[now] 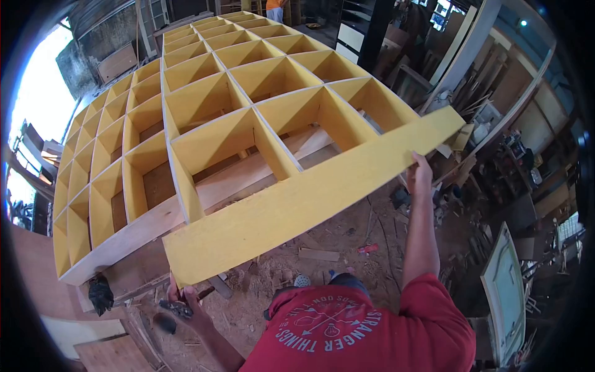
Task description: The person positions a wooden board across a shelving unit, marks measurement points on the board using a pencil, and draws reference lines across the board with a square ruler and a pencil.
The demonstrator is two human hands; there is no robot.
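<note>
A long yellow board (310, 198) is held slantwise across the near end of a large yellow lattice frame (273, 133). My right hand (420, 173) is closed on the board's lower edge near its right end. At the lower left corner, my left hand (189, 304) is closed against the board's edge. That hand also holds a dark-headed tool that looks like a hammer (176, 309). The board hides part of the frame's near side. Behind it, a bare wooden plank (242, 186) shows under the open cells.
Sawdust, wood scraps and a small red object (367, 248) lie on the floor (285, 263). A pale panelled door (503, 297) leans at the right, near stacked timber. A dark bundle (100, 294) hangs at the frame's left corner. Another person (274, 11) stands at the far end.
</note>
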